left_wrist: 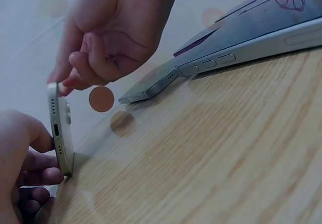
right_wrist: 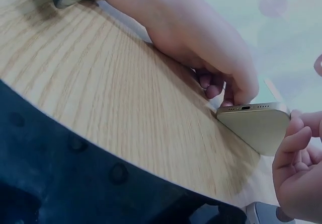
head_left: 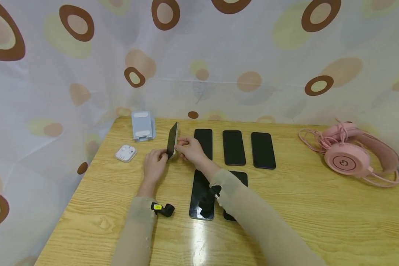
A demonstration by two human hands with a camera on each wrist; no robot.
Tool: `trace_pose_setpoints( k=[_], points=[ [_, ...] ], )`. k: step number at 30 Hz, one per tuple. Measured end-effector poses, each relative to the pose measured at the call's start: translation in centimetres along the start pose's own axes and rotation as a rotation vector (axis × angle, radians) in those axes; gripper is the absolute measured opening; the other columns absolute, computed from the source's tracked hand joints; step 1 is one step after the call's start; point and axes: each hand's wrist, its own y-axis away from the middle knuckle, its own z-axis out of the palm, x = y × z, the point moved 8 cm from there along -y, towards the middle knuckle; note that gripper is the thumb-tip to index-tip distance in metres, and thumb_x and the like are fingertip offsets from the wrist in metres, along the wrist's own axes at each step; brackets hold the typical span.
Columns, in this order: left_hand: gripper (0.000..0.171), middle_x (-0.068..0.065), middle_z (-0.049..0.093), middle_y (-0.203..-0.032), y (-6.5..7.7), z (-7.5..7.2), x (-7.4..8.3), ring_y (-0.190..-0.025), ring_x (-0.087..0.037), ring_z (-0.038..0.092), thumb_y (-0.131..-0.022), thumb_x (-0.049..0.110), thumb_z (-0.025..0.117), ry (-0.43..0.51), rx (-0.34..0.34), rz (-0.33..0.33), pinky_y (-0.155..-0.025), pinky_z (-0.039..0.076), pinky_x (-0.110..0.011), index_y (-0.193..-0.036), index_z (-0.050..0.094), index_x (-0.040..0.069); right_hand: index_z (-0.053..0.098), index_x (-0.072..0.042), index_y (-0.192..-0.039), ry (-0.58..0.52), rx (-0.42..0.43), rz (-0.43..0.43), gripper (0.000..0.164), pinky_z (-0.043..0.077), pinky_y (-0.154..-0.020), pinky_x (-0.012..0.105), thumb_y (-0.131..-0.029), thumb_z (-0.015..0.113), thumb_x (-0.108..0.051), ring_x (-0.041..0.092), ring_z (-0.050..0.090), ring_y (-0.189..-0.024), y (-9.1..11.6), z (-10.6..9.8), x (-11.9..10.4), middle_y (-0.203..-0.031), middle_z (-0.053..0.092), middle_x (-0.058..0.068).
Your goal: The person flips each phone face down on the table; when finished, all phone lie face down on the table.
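A smartphone [head_left: 171,141] with a dark screen and pale back stands on its long edge on the table, its screen towards the left. My left hand [head_left: 154,165] holds its lower edge, with thumb and fingertips at the screen side in the left wrist view. On the opposite, upper edge, my right hand [head_left: 192,150] pinches the phone between thumb and forefinger, other fingers curled in. The charging-port end of the phone [right_wrist: 256,126] faces the right wrist camera, and its plain back shows there. Part of the screen is hidden behind the left fingers.
Several dark phones lie flat, among them one at back centre [head_left: 234,147], one right of it [head_left: 263,150] and one in front [head_left: 201,197]. My right sleeve covers part of another. A light-blue stand [head_left: 142,126], boxed white earphones [head_left: 126,153] and pink headphones [head_left: 347,157] surround them.
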Motion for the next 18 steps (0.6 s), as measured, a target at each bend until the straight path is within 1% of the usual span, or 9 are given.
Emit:
trace_pose_setpoints(
  k=[5,7,10,12,13,15,18],
  points=[
    [0.035,-0.015,0.061,-0.107,0.0,-0.2,-0.2,-0.102,-0.031,0.05,-0.093,0.019,0.049,0.04,0.014,-0.018,-0.089,0.036,-0.043,-0.118,0.066,0.001,0.055,-0.005,-0.13,0.063,-0.019,-0.058,0.04,0.044,-0.056,0.03,-0.092,0.064,-0.014,0.021,0.052,-0.061,-0.1,0.9,-0.7,-0.103,0.053,0.008],
    [0.033,-0.016,0.062,-0.106,0.0,-0.5,-0.2,-0.1,-0.03,0.052,-0.093,0.017,0.05,0.108,0.046,-0.035,-0.086,0.038,-0.042,-0.115,0.068,0.0,0.056,-0.006,-0.13,0.078,-0.021,-0.067,0.04,0.045,-0.057,0.03,-0.092,0.064,-0.015,0.021,0.052,-0.061,-0.2,1.2,-0.8,-0.103,0.053,0.008],
    [0.03,-0.014,0.062,-0.105,0.3,-1.1,-0.4,-0.097,-0.026,0.054,-0.095,0.019,0.052,0.27,0.113,-0.072,-0.081,0.041,-0.037,-0.111,0.069,0.001,0.057,-0.008,-0.129,0.081,-0.025,-0.061,0.039,0.046,-0.06,0.032,-0.092,0.065,-0.017,0.023,0.052,-0.064,-0.2,1.8,-0.8,-0.104,0.053,0.007],
    [0.029,-0.013,0.06,-0.103,0.5,-1.6,-0.5,-0.093,-0.022,0.053,-0.096,0.021,0.053,0.382,0.158,-0.083,-0.077,0.041,-0.033,-0.11,0.069,0.001,0.059,-0.009,-0.127,0.084,-0.031,-0.061,0.037,0.047,-0.061,0.033,-0.092,0.065,-0.018,0.024,0.052,-0.066,-0.3,2.1,-0.7,-0.104,0.053,0.007],
    [0.03,-0.012,0.059,-0.104,0.6,-1.7,-0.5,-0.092,-0.02,0.052,-0.096,0.022,0.053,0.419,0.177,-0.083,-0.076,0.04,-0.031,-0.11,0.069,0.001,0.06,-0.009,-0.126,0.085,-0.034,-0.059,0.036,0.047,-0.061,0.032,-0.092,0.065,-0.019,0.025,0.052,-0.067,-0.3,2.3,-0.7,-0.104,0.054,0.007],
    [0.031,-0.011,0.059,-0.104,0.7,-2.1,-0.3,-0.092,-0.018,0.051,-0.097,0.024,0.054,0.461,0.205,-0.068,-0.076,0.039,-0.029,-0.109,0.069,0.0,0.061,-0.009,-0.125,0.091,-0.042,-0.059,0.035,0.047,-0.06,0.031,-0.092,0.065,-0.02,0.024,0.052,-0.067,-0.3,2.6,-0.6,-0.104,0.055,0.007],
    [0.03,-0.014,0.06,-0.103,0.8,-2.5,-0.1,-0.092,-0.019,0.052,-0.097,0.021,0.054,0.484,0.244,-0.04,-0.077,0.04,-0.029,-0.108,0.069,-0.002,0.063,-0.009,-0.123,0.091,-0.058,-0.051,0.033,0.044,-0.057,0.029,-0.093,0.063,-0.024,0.023,0.051,-0.064,-0.3,2.9,-0.2,-0.103,0.056,0.007]
  ],
)
